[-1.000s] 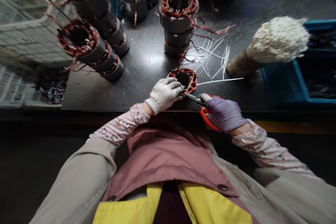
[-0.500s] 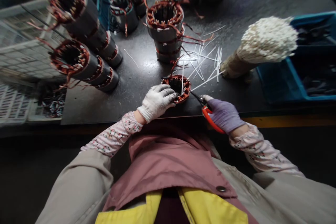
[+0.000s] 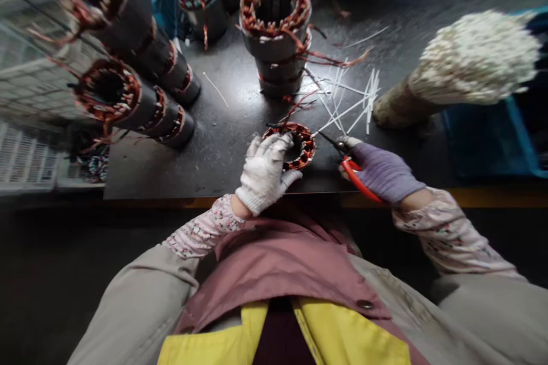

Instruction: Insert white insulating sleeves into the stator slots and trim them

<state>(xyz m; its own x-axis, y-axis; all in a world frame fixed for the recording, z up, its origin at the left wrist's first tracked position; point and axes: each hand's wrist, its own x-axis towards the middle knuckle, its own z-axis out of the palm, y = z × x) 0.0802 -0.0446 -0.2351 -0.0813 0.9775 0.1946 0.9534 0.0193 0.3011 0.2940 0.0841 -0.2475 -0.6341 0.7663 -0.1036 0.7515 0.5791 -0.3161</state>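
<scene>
A low stator ring [image 3: 307, 151] with copper windings lies near the bench's front edge. My left hand [image 3: 266, 174], in a white glove, grips its left side, fingers over the rim and thumb along the near side; they hide part of the windings. In a purple glove, my right hand [image 3: 385, 171] holds red-handled pliers [image 3: 357, 177] with narrow dark jaws. The jaw tips point at the ring's right side, a small distance from it. Thin white strips [image 3: 336, 97] lie scattered just beyond the tips.
Taller stator stacks stand at the back [image 3: 278, 40] and left [image 3: 141, 108], copper leads sticking out. A thick bundle of white strips [image 3: 466, 63] leans at the right by a blue bin [image 3: 479, 142]. White baskets [image 3: 25, 159] flank the bench's left edge.
The upright white strip at the ring is no longer visible. My left hand has turned, its thumb further out. The pliers and right hand have moved slightly right; the view has shifted too.
</scene>
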